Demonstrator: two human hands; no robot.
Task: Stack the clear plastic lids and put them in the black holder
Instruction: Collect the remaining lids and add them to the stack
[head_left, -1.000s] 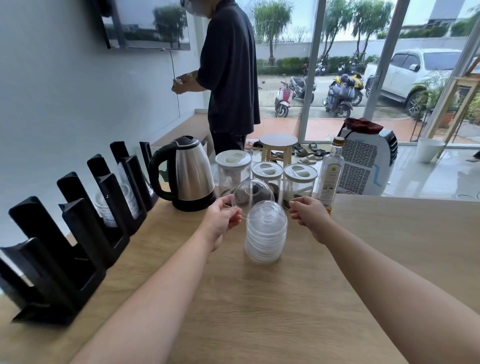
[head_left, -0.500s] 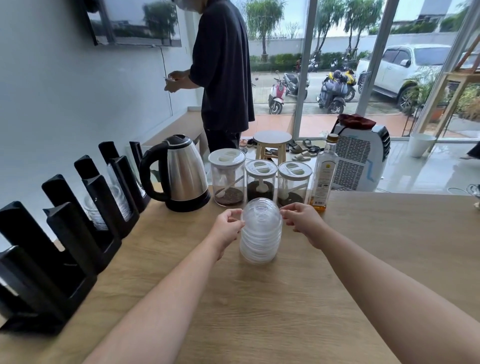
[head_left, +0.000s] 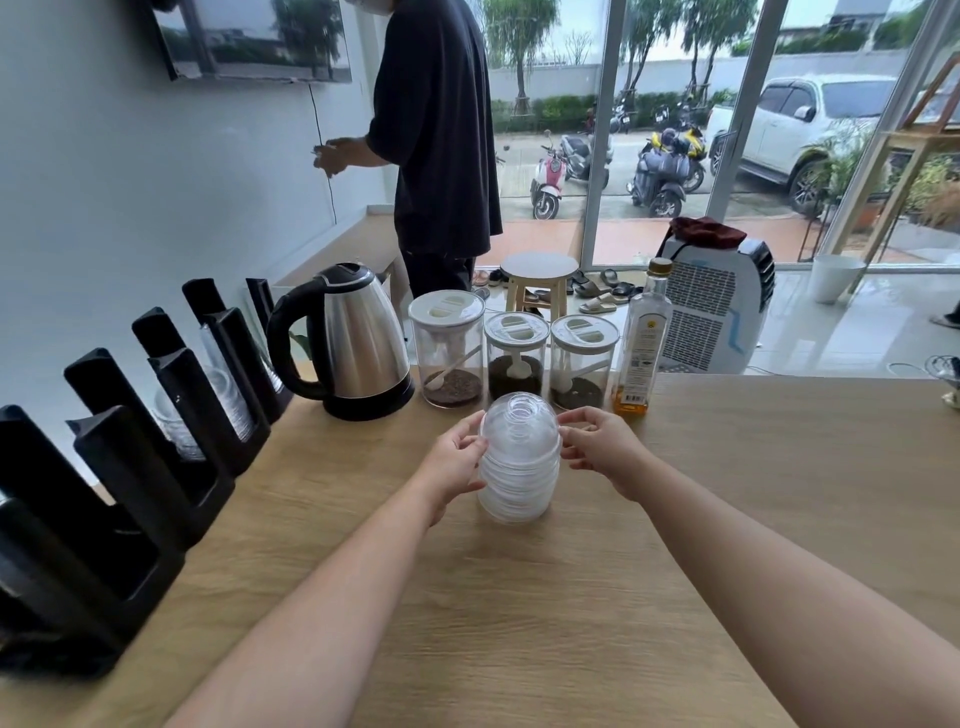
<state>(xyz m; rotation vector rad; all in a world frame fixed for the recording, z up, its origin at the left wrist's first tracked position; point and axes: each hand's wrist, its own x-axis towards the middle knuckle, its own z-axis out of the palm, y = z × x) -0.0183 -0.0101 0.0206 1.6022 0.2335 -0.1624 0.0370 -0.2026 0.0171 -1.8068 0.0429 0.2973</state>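
Observation:
A stack of several clear domed plastic lids (head_left: 519, 462) stands upright on the wooden counter (head_left: 571, 597). My left hand (head_left: 454, 462) grips the stack's left side with thumb and fingers. My right hand (head_left: 597, 449) touches its right side near the top with the fingertips. The black holder (head_left: 119, 467) runs along the wall at the left, a row of slanted slots. Some of its middle and far slots hold clear lids (head_left: 228, 400); the nearest slots look dark inside.
A steel kettle (head_left: 353, 348) stands behind the stack to the left. Three jars with white caps (head_left: 514, 353) and a glass bottle (head_left: 641, 343) line the counter's far edge. A person in dark clothes (head_left: 436, 135) stands beyond, near the wall.
One second ago my left hand held a single lid tilted above the stack. That lid now sits on top of the stack, and both hands have closed in on its sides.

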